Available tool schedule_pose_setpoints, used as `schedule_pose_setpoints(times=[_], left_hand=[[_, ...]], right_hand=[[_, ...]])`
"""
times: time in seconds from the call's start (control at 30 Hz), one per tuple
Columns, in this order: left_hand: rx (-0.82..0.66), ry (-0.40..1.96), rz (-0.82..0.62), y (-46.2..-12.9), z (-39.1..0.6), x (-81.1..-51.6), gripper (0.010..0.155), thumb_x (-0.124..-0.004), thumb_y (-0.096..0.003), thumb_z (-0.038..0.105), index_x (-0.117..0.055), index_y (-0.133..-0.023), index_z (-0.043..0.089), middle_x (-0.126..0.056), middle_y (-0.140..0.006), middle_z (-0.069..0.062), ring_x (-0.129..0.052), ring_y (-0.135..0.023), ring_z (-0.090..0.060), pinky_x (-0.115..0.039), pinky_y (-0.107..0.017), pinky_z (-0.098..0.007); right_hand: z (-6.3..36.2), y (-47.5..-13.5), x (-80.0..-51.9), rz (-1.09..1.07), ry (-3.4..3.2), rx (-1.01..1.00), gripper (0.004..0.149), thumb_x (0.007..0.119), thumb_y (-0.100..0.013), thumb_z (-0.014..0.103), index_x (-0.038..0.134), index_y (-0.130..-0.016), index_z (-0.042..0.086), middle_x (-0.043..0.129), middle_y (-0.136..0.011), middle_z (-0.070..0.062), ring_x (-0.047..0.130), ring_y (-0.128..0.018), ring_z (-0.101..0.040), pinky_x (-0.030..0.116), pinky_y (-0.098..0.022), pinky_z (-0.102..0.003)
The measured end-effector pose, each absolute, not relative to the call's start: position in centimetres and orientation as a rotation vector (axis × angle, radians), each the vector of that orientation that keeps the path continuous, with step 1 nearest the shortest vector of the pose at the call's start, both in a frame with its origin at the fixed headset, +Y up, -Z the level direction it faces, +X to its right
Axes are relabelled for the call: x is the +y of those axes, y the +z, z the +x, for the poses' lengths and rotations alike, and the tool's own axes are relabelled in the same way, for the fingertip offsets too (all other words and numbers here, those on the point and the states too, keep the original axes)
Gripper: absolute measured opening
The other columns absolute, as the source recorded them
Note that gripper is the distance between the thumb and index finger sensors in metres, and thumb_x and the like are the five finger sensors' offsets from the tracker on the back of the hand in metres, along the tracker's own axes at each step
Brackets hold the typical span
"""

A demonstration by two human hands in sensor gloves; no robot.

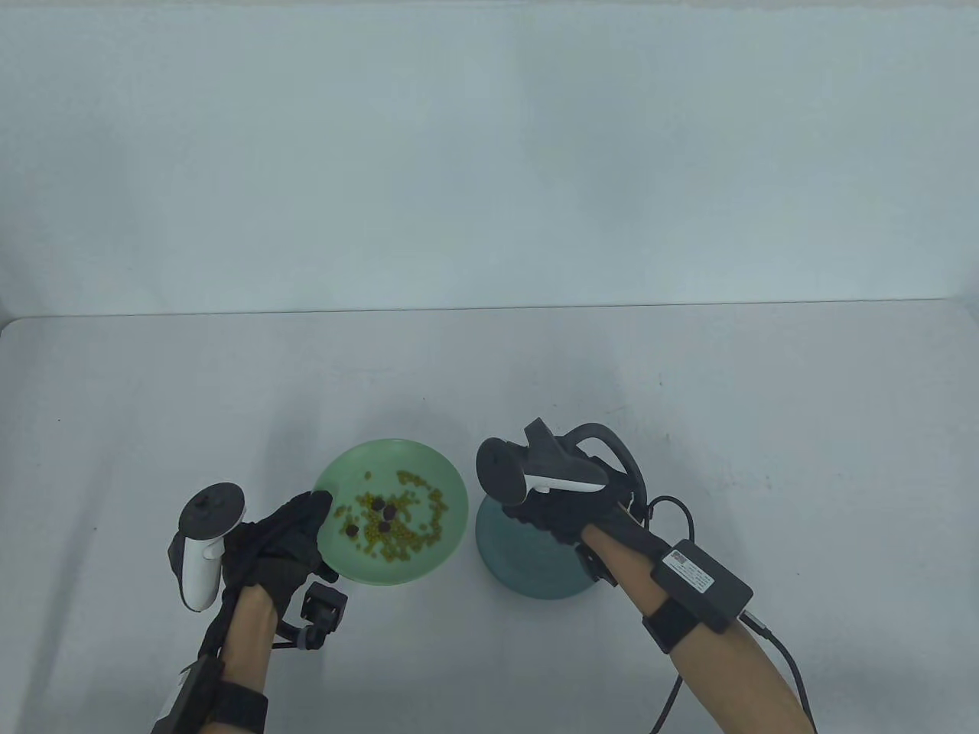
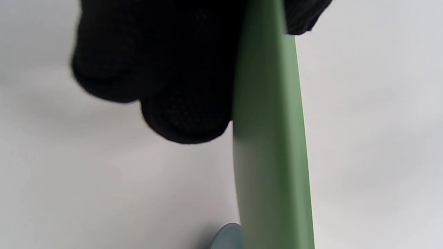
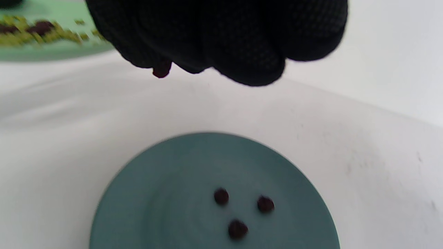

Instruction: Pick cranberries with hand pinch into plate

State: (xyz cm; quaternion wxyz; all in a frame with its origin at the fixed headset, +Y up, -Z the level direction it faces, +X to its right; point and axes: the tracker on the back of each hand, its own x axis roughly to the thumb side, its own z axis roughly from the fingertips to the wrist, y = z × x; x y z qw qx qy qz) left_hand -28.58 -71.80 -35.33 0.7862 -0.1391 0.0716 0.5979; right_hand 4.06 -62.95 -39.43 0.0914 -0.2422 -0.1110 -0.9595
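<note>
A light green plate [image 1: 348, 566] holds several yellow-green pieces and a few dark cranberries [image 1: 385, 526]. My left hand [image 1: 294, 535] grips its left rim; the rim [image 2: 270, 138] shows edge-on in the left wrist view, with gloved fingers [image 2: 187, 114] against it. A teal plate [image 1: 528, 569] lies to its right, with three cranberries [image 3: 237, 229] on it. My right hand [image 1: 554, 508] hovers over the teal plate, its fingers bunched and pinching a cranberry [image 3: 161, 72] at the tips.
The grey table [image 1: 688, 397] ends at a pale wall behind. A sensor box [image 1: 707, 585] and cable sit on my right forearm. The green plate [image 3: 52, 52] shows at the right wrist view's top left.
</note>
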Motion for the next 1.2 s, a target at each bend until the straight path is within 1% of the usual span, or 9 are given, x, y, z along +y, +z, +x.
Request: schedule_pose_setpoints(times=[0.37,0.67,0.87,1.0,1.2], left_hand=[[0.154,1.295,-0.298,-35.3,-28.7,-71.8,0.047,-0.061,-0.062,0.035,-0.074,-0.093,0.001,-0.096,-0.067,-0.014,-0.108,-0.036,-0.025,-0.093,-0.028,-0.032],[0.153,1.29,-0.297,-35.3,-28.7,-71.7,0.047,-0.061,-0.0619,0.035,-0.074,-0.093,0.001,-0.096,-0.067,-0.014,-0.108,-0.036,-0.025,-0.093,-0.028,-0.032],[0.155,1.286,-0.293,-35.3,-28.7,-71.8,0.047,-0.061,-0.0619,0.035,-0.074,-0.093,0.001,-0.096,-0.067,-0.014,-0.108,-0.036,-0.025,-0.093,-0.028,-0.031],[0.154,1.287,-0.294,-35.3,-28.7,-71.8,0.047,-0.061,-0.062,0.035,-0.073,-0.093,0.002,-0.096,-0.067,-0.014,-0.108,-0.036,-0.025,-0.093,-0.028,-0.031],[0.152,1.286,-0.294,-35.3,-28.7,-71.8,0.047,-0.061,-0.0619,0.035,-0.074,-0.093,0.002,-0.096,-0.067,-0.014,-0.108,-0.036,-0.025,-0.093,-0.028,-0.031]], right_hand=[[5.7,-40.7,-68.9,-0.6,-2.854,-0.503,0.047,0.079,-0.052,0.047,0.086,-0.085,0.014,0.092,-0.046,0.013,0.098,-0.036,-0.007,0.087,-0.034,-0.029],[6.0,-41.2,-71.7,-0.54,-2.835,-0.588,0.047,0.079,-0.052,0.047,0.086,-0.085,0.014,0.092,-0.046,0.013,0.098,-0.036,-0.007,0.087,-0.034,-0.029],[6.0,-41.2,-72.1,-0.524,-2.831,-0.61,0.046,0.078,-0.052,0.047,0.085,-0.085,0.015,0.092,-0.047,0.013,0.098,-0.037,-0.007,0.087,-0.034,-0.029],[6.1,-41.2,-71.7,-0.515,-2.837,-0.592,0.048,0.077,-0.053,0.048,0.084,-0.087,0.015,0.091,-0.048,0.013,0.098,-0.038,-0.007,0.087,-0.035,-0.029],[6.3,-41.2,-69.6,-0.515,-2.867,-0.538,0.049,0.077,-0.052,0.049,0.083,-0.089,0.015,0.092,-0.048,0.013,0.098,-0.038,-0.007,0.087,-0.035,-0.03]])
